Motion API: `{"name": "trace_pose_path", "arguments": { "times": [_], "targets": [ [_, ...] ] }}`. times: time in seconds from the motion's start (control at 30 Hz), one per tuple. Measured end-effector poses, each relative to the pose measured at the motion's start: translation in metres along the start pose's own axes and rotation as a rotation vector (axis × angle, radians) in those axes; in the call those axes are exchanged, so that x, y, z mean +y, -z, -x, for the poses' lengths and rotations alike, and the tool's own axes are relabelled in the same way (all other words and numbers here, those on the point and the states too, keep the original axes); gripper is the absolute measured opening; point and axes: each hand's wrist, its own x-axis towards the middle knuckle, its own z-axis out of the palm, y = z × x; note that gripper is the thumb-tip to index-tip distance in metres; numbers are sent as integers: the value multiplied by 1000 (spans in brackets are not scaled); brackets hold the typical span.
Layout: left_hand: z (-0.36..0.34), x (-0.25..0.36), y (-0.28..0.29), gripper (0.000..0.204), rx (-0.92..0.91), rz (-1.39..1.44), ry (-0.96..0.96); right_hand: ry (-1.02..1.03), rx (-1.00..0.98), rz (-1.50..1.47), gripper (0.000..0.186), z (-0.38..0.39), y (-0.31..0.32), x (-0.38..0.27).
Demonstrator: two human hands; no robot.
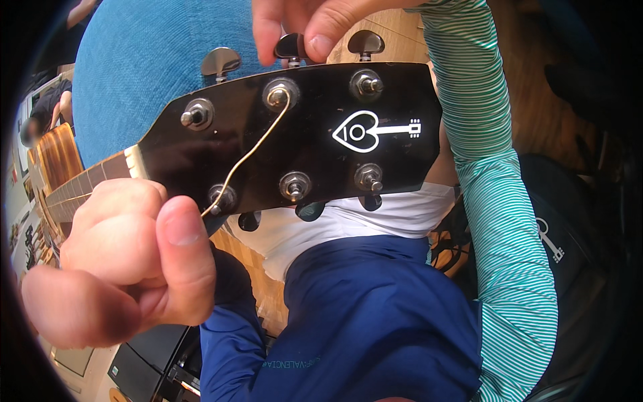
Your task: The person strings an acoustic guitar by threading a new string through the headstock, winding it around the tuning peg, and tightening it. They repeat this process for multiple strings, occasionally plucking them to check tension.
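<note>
The black headstock (261,144) of a guitar lies across the middle, with metal posts and tuning keys along both edges. A pale gold string (246,159) runs from the middle post (276,98) of the far row, curving toward me over the headstock. Its near end passes to my left hand (130,258), which is closed with the thumb pressed on the curled fingers. At the far edge, my right hand (321,30) pinches the middle tuning key (290,47) between thumb and finger. The other posts in view show no string.
The neck (84,184) stretches left past the white nut (136,162). Behind the headstock is a blue cushioned surface (147,67). Navy clothing (375,308) fills the lower middle. A black bag (569,221) sits at the right. Another person (53,110) is at the far left.
</note>
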Motion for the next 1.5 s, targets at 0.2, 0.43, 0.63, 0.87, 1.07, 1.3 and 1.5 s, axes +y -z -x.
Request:
{"name": "trace_pose_path", "arguments": {
  "times": [0.2, 0.43, 0.63, 0.87, 1.07, 1.3, 1.5],
  "targets": [
    [6, 6, 2, 31, -90, -62, 157, -111, 31, 80, 36, -8, -7, -12],
    [0, 21, -22, 22, 88, -118, 377, -163, 6, 134, 42, -9, -8, -23],
    [-4, 28, -19, 12, -35, -177, 487, -112, -3, 113, 42, -10, -9, -12],
    [-15, 19, -29, 7, -110, -339, 194, -41, -23, 58, 39, -10, -8, -9],
    [-13, 4, -29, 10, -152, -369, 68, -38, -17, 100, 37, -11, -6, -5],
    [-18, 23, -43, 3, 23, -269, 406, -48, -15, 37, 36, -10, -6, -5],
    [-14, 24, -43, 11, 245, -227, 581, -53, -26, 2, 37, -16, -7, -3]
  ]
}}
